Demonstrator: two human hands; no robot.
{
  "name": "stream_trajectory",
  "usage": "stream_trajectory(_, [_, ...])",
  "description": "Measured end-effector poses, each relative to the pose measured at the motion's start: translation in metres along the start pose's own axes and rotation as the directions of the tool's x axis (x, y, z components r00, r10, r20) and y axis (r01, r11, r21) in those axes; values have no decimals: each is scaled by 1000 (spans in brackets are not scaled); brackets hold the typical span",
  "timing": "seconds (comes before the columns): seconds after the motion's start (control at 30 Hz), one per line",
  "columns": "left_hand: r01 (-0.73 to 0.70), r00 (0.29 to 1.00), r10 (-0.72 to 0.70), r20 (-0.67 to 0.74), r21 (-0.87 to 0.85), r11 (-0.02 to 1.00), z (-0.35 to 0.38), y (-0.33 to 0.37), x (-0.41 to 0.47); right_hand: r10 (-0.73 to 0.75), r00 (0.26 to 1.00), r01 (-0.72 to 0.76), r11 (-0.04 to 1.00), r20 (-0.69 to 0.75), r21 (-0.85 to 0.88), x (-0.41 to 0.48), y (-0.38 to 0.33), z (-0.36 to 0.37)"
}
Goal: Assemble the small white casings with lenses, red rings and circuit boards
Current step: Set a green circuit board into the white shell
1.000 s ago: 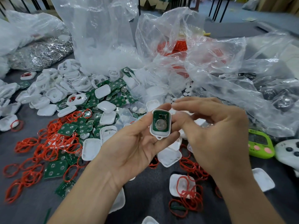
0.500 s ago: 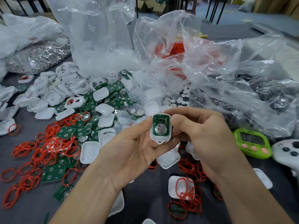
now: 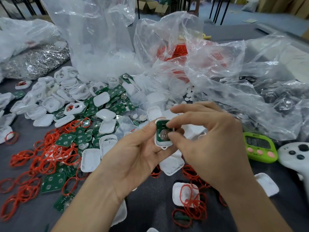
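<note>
Held above the grey table (image 3: 150, 213), just left of the green timer (image 3: 260, 148): one small white casing (image 3: 163, 142), open face up, green circuit board (image 3: 161, 131) seated inside with a round silver cell at its middle. Long axis running away from the wearer, small loop end nearest. Left hand (image 3: 138, 156) cupped beneath and left of the casing, thumb clamped on its left edge. Right hand (image 3: 209, 143) to the casing's right, thumb and forefinger curled in, tips pressed onto the board's right side. Likely step: pushing the board fully home, right hand doing the pressing. Loose red rings (image 3: 45, 153) and spare boards farther left of the timer. Timer digits dark; no legible brand; a faint mark on the white controller (image 3: 296, 156), unreadable.
</note>
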State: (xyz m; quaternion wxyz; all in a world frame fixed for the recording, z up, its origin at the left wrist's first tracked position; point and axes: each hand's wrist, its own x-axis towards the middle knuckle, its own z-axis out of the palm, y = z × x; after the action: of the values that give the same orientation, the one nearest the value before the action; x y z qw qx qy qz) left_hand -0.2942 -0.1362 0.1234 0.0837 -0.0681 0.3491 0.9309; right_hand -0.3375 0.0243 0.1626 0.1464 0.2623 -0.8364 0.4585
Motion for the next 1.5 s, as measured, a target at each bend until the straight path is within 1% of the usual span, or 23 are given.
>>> stream_trajectory(0.07, [-1, 1000, 2, -8, 18, 1000, -1, -1, 0, -68, 997, 71, 994, 33, -85, -2, 1, 2])
stream_trajectory(0.13, [-4, 1000, 4, -21, 42, 999, -2, -1, 1, -84, 995, 89, 989, 47, -118, -3, 3, 3])
stream_trajectory(0.4, [-16, 1000, 17, -24, 24, 1000, -3, -1, 1, -182, 983, 181, 968, 7, -174, -5, 5, 9])
stream_trajectory(0.57, [-18, 1000, 17, -22, -21, 1000, 0, -1, -1, -192, 981, 190, 966, 6, -174, -5, 7, 11])
stream_trajectory(0.87, [9, 1000, -10, -17, -20, 1000, 2, 2, -1, -167, 984, 174, 975, 59, -138, -4, 8, 8])
stream_trajectory(1.07, [-2, 999, 2, -38, -13, 1000, 2, 1, -2, -154, 986, 161, 978, 63, -132, -3, 6, 8])
stream_trajectory(1.13, [2, 999, -2, -36, -11, 1000, 3, 1, -2, -135, 990, 139, 985, 48, -105, -3, 5, 8])
stream_trajectory(1.2, [10, 999, -11, -31, -21, 1000, 3, 2, -3, -87, 996, 87, 996, 5, -34, -3, 3, 6])
stream_trajectory(1.33, [26, 999, -27, -35, -27, 999, 5, 3, -3, 78, 992, -61, 983, -97, 171, 2, 7, 0])
stream_trajectory(1.43, [46, 996, -50, -68, -56, 997, 6, 3, -2, 165, 978, -142, 974, -124, 179, 6, 14, -3])
stream_trajectory(1.5, [56, 996, -61, -65, -80, 995, 7, 4, -3, 191, 974, -167, 968, -120, 185, 6, 16, -2])
